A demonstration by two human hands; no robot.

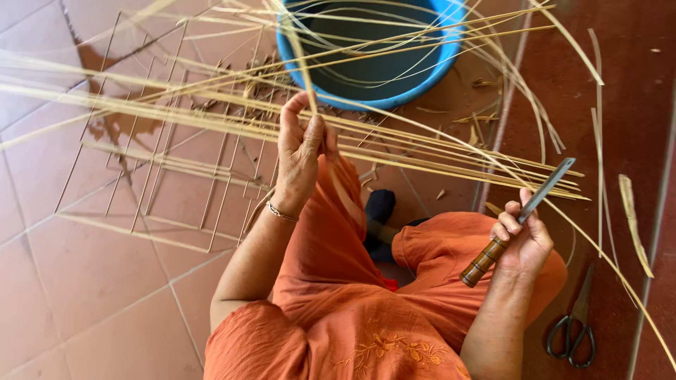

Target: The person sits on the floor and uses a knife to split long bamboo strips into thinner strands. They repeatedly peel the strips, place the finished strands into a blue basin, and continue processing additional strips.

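My left hand [301, 151] is raised above my knee and pinches a thin pale cane strip [299, 53] that runs up toward the blue tub. My right hand [522, 236] grips a knife [517, 222] by its brown wooden handle, the flat metal blade pointing up and to the right. A bundle of long pale cane strips [394, 144] lies across the floor between the two hands. I sit on the floor in orange clothes [352, 309].
A blue plastic tub [436, 67] with coiled strips stands ahead. A frame of thin sticks [176, 169] lies on the tiled floor at left. Black-handled scissors [574, 331] rest on the red floor at right, beside loose strips [634, 222].
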